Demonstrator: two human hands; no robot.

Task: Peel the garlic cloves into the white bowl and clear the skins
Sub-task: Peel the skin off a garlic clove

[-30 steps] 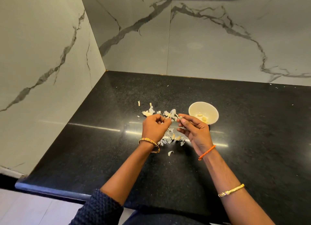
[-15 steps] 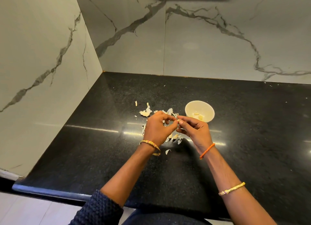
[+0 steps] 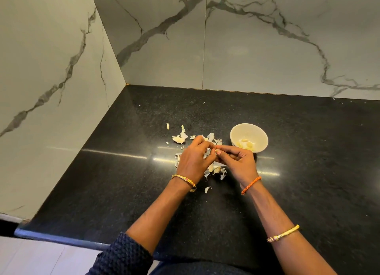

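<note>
Nearest lies one curled skin (image 3: 207, 189) on the black counter (image 3: 115, 184). Beyond it, the left hand (image 3: 192, 161) and right hand (image 3: 239, 161) meet fingertip to fingertip, pinching a garlic clove (image 3: 217, 151) above the heap of skins (image 3: 213, 170). Just beyond the right hand sits the white bowl (image 3: 249, 138), holding peeled cloves (image 3: 244, 144).

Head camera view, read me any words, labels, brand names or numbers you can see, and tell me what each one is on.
None: no readable text anywhere in this view.
The white bowl, the black countertop, the marble wall and the bangles carry no print, only veining and plain surfaces.
</note>
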